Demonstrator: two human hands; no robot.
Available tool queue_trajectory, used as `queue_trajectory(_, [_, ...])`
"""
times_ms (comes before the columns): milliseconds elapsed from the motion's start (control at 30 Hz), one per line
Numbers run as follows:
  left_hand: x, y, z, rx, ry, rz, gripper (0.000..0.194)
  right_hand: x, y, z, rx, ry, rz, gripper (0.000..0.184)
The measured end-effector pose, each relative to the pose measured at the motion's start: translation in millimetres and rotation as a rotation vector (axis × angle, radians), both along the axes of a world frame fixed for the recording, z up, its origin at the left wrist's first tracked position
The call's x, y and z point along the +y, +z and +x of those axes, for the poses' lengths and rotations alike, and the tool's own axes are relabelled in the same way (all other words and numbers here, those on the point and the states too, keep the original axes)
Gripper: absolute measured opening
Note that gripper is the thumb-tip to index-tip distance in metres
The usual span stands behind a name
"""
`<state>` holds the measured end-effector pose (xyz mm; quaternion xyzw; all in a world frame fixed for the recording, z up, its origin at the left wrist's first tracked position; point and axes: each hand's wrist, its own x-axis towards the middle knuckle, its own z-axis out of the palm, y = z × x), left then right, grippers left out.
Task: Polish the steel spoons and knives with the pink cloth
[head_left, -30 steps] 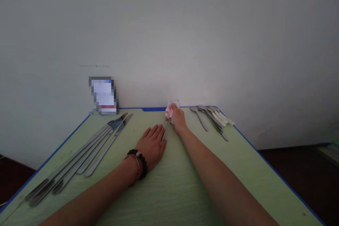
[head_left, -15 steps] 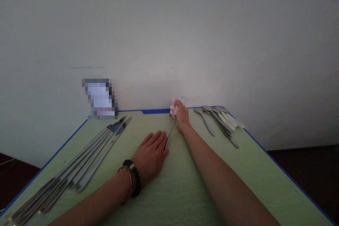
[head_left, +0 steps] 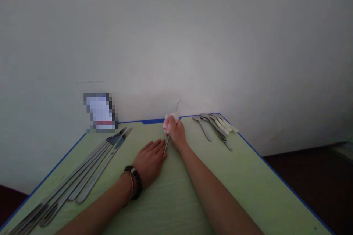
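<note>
My right hand (head_left: 177, 132) is closed round a crumpled pink-and-white cloth (head_left: 167, 124), which wraps a thin metal piece of cutlery (head_left: 167, 144). A narrow tip juts out past the cloth toward the wall. The cutlery looks like a table knife seen edge-on, though the cloth hides its middle. My left hand (head_left: 150, 161) lies palm down with fingers stretched out, and the near end of the cutlery rests against it between thumb and forefinger. Dark beads circle that wrist. To the left lie several table knives (head_left: 93, 176), their blades pointing away from me.
Several metal spoons (head_left: 216, 126) and some white-handled cutlery (head_left: 224, 126) lie at the back right. A blurred-out phone-like screen (head_left: 99, 110) leans on the wall (head_left: 220, 44) at the back left. The pale green table (head_left: 182, 205) has a blue edge and meets the wall.
My right hand and the cloth have slid back along the cutlery toward my left hand, baring more of its far tip. My left hand stays flat. The whole view has shifted a little.
</note>
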<state>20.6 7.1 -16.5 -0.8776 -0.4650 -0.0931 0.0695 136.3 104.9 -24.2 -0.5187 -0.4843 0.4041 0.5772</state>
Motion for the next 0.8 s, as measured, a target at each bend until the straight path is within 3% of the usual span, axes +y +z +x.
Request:
queue_trajectory(200, [-0.8,10.7,0.7,0.007,0.044,-0.045,0.031,-47.8,4.1,-6.9,-0.124,-0.008,-0.016,0.043])
queue_trajectory(367, [-8.1,16.3,-3.0,0.018,0.048,-0.046,0.029,-82.1,7.9,-7.8,-0.005,0.014,0.060,0.040])
queue_trajectory(567, [-11.1,15.9,-4.6,0.010,0.011,-0.032,0.030,-85.3,10.4,-7.9,-0.010,0.067,0.033,0.037])
queue_trajectory(800, [-5.4,14.7,-1.9,-0.038,0.072,-0.009,0.026,-76.3,7.4,-9.9,0.064,0.119,0.032,0.038])
